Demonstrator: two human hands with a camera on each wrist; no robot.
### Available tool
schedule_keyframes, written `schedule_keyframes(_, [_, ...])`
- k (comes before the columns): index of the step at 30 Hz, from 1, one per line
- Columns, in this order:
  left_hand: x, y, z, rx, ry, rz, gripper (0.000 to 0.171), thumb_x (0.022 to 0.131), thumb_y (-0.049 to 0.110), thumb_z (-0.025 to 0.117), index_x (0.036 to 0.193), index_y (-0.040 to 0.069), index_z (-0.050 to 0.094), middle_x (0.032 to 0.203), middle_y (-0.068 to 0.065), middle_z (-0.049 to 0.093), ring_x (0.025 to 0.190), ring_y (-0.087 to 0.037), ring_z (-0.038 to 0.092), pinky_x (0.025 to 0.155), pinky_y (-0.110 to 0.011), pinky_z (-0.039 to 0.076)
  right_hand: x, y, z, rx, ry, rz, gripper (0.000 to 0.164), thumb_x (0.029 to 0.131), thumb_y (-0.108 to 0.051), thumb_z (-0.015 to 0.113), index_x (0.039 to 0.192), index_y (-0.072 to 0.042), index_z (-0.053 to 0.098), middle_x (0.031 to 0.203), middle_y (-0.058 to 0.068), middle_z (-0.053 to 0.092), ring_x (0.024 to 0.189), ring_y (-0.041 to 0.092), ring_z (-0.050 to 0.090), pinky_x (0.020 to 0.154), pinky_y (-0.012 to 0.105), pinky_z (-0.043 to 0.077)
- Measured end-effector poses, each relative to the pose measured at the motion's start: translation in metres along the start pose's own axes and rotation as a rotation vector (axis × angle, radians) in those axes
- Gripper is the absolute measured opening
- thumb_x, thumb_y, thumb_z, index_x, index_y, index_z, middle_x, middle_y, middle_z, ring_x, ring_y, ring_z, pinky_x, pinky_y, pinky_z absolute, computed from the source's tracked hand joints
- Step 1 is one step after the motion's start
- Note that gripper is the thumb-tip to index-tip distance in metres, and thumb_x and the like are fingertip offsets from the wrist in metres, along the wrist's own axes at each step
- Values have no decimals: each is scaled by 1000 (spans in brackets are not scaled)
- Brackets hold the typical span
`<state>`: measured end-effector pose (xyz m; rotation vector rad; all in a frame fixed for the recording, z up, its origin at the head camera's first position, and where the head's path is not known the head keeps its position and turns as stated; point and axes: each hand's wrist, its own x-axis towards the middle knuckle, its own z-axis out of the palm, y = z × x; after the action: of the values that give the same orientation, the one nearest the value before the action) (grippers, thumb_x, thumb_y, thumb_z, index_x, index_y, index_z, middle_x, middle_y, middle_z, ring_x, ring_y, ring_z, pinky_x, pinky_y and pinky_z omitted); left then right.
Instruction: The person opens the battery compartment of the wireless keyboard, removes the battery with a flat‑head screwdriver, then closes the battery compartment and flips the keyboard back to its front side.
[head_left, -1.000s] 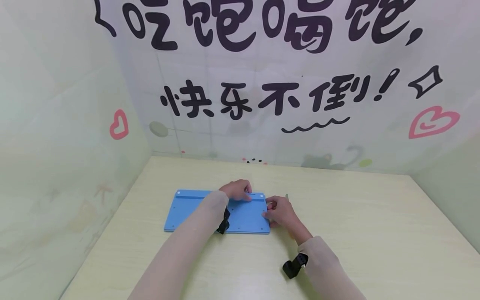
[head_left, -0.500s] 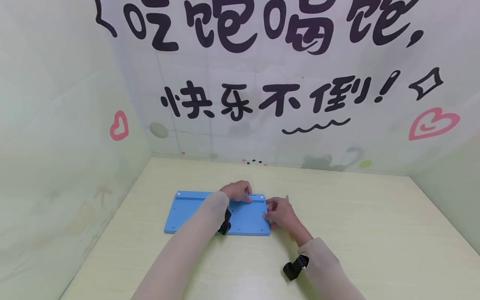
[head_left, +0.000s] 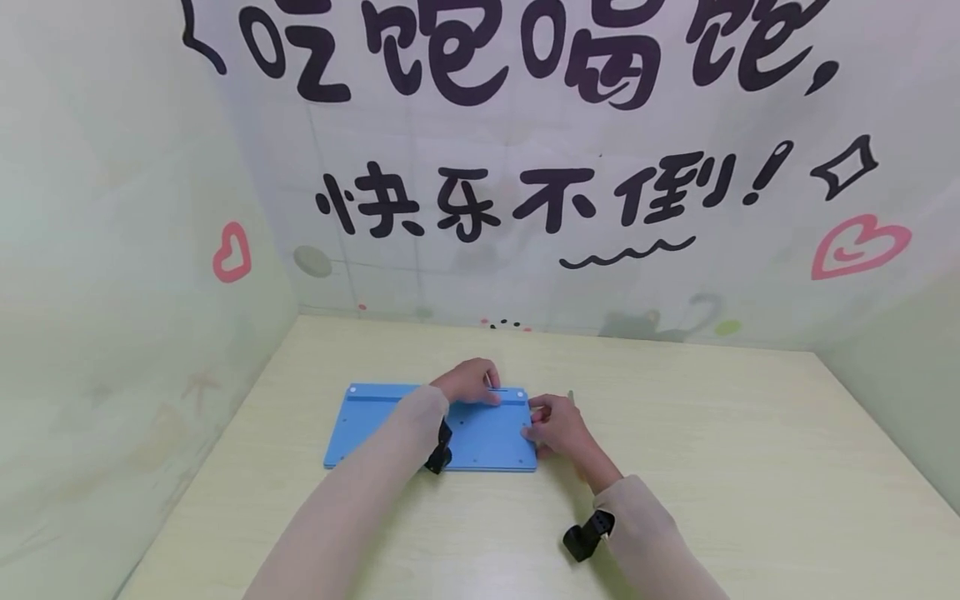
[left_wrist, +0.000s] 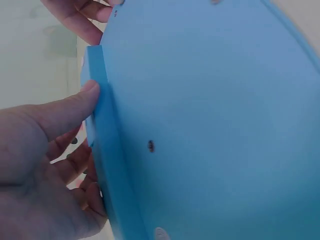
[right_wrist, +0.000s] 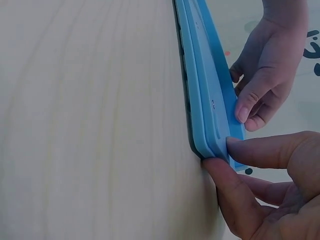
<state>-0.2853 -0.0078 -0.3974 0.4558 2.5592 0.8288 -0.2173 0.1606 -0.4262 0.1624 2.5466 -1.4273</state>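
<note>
A flat blue keyboard (head_left: 487,442) lies underside up on the table, with small screws and a raised ridge (left_wrist: 107,130) along its far side. My left hand (head_left: 468,382) grips that far edge right of its middle. In the left wrist view the thumb presses on the ridge, and the other fingers curl behind it. At the right short end, my right hand (head_left: 558,425) pinches the near corner region between thumb and forefinger, as the right wrist view shows. Dark gaps show along the keyboard's lower edge (right_wrist: 192,120). The left sleeve covers part of its near left side.
A pale wooden table (head_left: 712,450) carries the keyboard. Behind it hangs a white backdrop (head_left: 480,275) with black lettering. Just past the right hand a small thin grey-green thing (head_left: 571,395) pokes out. Black wrist cameras sit on both forearms.
The head view shifts slightly, moving the whole scene a little left. Both hands keep the same hold on the keyboard.
</note>
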Motion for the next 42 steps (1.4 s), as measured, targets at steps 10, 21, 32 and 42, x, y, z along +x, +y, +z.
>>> schedule_keyframes(10, [-4, -2, -1, -1, 112, 136, 14, 82, 11, 69, 95, 10, 71, 92, 0, 61, 85, -16, 53, 79, -30, 46, -3, -1, -5, -1, 18, -6, 47, 78, 2, 69, 122, 5, 51, 86, 11, 52, 72, 21, 53, 54, 31, 52])
schedule_keyframes(21, [-6, -1, 2, 56, 144, 170, 10, 82, 9, 69, 91, 10, 71, 88, 2, 61, 81, -14, 53, 77, -27, 46, -3, 1, -4, 0, 23, -5, 48, 78, 3, 69, 122, 6, 51, 85, 11, 52, 70, 21, 53, 54, 31, 52])
schedule_keyframes(32, [-2, -1, -4, 18, 77, 147, 11, 80, 5, 69, 92, 6, 70, 83, 0, 59, 77, -15, 51, 73, -26, 45, -4, -1, -1, 2, 21, 0, 47, 78, 3, 69, 121, 5, 52, 85, 11, 53, 70, 21, 53, 54, 31, 52])
schedule_keyframes(42, [-3, -4, -15, 14, 30, 209, 12, 84, -2, 62, 88, 7, 70, 81, -2, 59, 73, -15, 51, 67, -24, 43, -2, 0, 2, -28, 19, -15, 47, 78, 2, 69, 122, 5, 51, 84, 10, 52, 70, 20, 52, 54, 30, 52])
